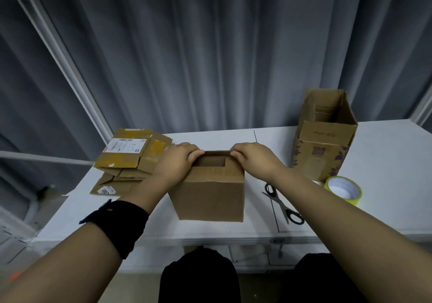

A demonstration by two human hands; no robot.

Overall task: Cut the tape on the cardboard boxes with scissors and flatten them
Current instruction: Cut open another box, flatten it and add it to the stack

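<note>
Plain brown box (210, 195) sits upright at centre of the white surface (385, 153), top open. Left hand (177, 162) grip clenched on the far-left top edge, right hand (251, 159) grip clenched on the far-right top edge, fingers curled over the rim. Scissors (282, 205) lie on the surface just right of the box, untouched. Yellow tape roll (343, 189) beside them. Taller printed box (323, 136) stands open at far right. Flattened boxes (131, 157) stacked at left.

Left hand (178, 160) and right hand (251, 159) grip the open cardboard box (210, 197); scissors (282, 205) lie beside.
</note>
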